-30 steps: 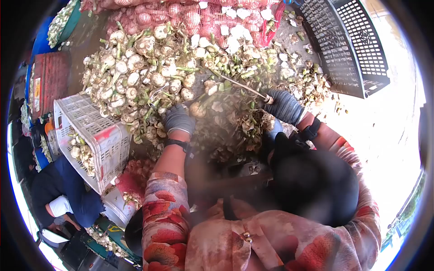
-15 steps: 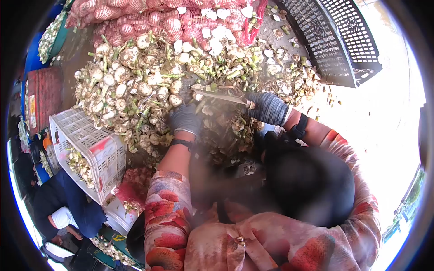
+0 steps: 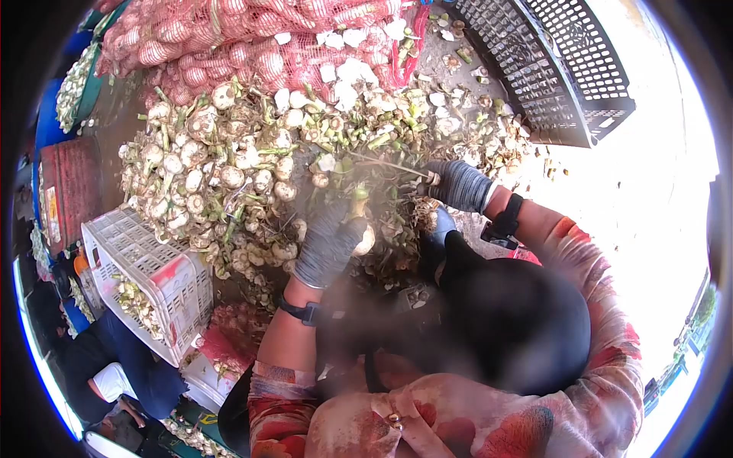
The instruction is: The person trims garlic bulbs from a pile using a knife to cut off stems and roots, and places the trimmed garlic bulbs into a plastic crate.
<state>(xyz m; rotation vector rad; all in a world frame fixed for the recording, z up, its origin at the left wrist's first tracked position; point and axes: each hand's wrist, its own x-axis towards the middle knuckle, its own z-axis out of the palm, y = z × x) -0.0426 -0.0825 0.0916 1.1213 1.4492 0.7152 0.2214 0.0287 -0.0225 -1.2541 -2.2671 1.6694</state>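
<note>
My left hand [image 3: 330, 243], in a grey glove, is closed around a garlic bulb [image 3: 366, 241] whose cut-looking green stem [image 3: 359, 197] points up and away from me. In my right hand [image 3: 461, 185], also gloved, is the handle of a knife [image 3: 393, 166]; its thin blade reaches left, beyond the stem and apart from it. A heap of untrimmed garlic [image 3: 198, 172] lies to the left of and beyond my left hand. Stem pieces and loose skins [image 3: 382, 130] cover the ground around the blade. Haze on the lens blurs the area below my hands.
Red mesh sacks of garlic [image 3: 229, 49] lie along the far side. A black perforated crate [image 3: 534, 76] stands at the far right. On the left are a white crate [image 3: 145, 256] with trimmings inside and a red crate [image 3: 70, 183]. Another person [image 3: 114, 366] is at lower left.
My left hand has come back from the heap toward me and now shows a garlic bulb in it. The knife in my right hand has turned slightly, its blade now looking thinner.
</note>
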